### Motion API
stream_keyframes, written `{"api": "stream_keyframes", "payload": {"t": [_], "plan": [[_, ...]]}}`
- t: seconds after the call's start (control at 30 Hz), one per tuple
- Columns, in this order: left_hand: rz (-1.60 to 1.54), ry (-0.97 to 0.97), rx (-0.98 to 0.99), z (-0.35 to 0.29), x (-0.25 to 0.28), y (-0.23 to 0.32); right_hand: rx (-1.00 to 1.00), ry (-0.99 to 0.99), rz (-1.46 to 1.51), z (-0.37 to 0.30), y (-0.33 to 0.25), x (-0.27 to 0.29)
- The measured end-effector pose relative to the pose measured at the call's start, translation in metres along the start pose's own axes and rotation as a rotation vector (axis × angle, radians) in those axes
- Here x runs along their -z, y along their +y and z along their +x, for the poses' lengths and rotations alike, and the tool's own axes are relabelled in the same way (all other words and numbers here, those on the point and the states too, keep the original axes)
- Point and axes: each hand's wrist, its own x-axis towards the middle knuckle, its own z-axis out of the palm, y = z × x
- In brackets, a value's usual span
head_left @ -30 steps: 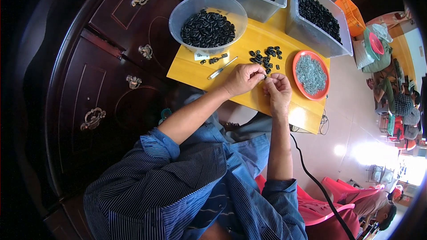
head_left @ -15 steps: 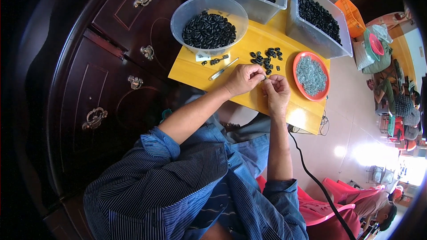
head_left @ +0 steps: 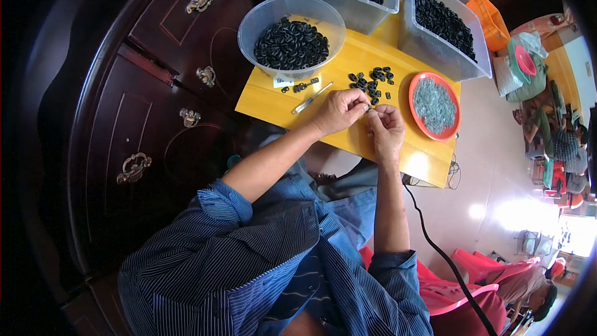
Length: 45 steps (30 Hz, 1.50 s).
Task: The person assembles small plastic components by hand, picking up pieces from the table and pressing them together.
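Note:
Over the front part of the yellow table [head_left: 348, 50], my left hand [head_left: 341, 111] and my right hand [head_left: 387, 129] meet fingertip to fingertip. Both are closed in a pinch around something small and dark at their tips, too tiny and covered to name. Just beyond my fingers lies a loose group of small black oval parts [head_left: 375, 82]. To the left of it rests a slim screwdriver-like tool [head_left: 313, 98] with a pale, clear-looking handle. An orange-red plate [head_left: 457, 118] heaped with small silvery, clear-looking pieces [head_left: 435, 106] stands right of my right hand.
A round clear tub [head_left: 247, 46] of black parts stands at the back left. Two rectangular clear bins [head_left: 373, 20] full of similar parts are behind. A dark wooden cabinet [head_left: 149, 112] borders the left. A black cable [head_left: 435, 242] runs at right; people [head_left: 569, 143] sit farther off.
Almost nothing differs. Both hands keep the same pinch at the same spot, and the whole view has shifted very slightly.

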Motion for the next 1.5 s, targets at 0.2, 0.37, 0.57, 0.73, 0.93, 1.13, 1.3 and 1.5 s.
{"api": "stream_keyframes", "payload": {"t": [0.2,0.37,0.57,0.73,0.93,1.13,1.3,1.5], "plan": [[-0.005,-0.007,-0.006,0.0,0.0,0.001,0.009,-0.016,-0.004,0.0,0.0,0.001],[-0.015,-0.009,0.013,0.001,0.001,0.003,-0.003,-0.018,0.011,-0.002,-0.005,-0.002],[-0.073,-0.002,0.049,0.001,0.001,0.0,0.031,0.001,0.016,-0.002,-0.004,-0.005],[-0.051,-0.028,0.019,0.0,-0.001,0.005,0.029,0.01,0.04,-0.002,-0.001,-0.001],[0.025,-0.029,-0.003,0.0,0.001,0.009,0.07,-0.008,0.03,0.0,0.0,0.001],[0.057,-0.062,-0.01,-0.001,0.001,0.009,0.031,-0.006,0.045,-0.001,0.001,0.003],[0.048,-0.059,-0.022,-0.001,0.002,0.009,0.031,-0.002,0.041,-0.001,0.001,0.001],[0.087,-0.07,-0.062,-0.001,0.0,0.008,0.004,-0.003,-0.006,-0.001,-0.002,0.001]]}}
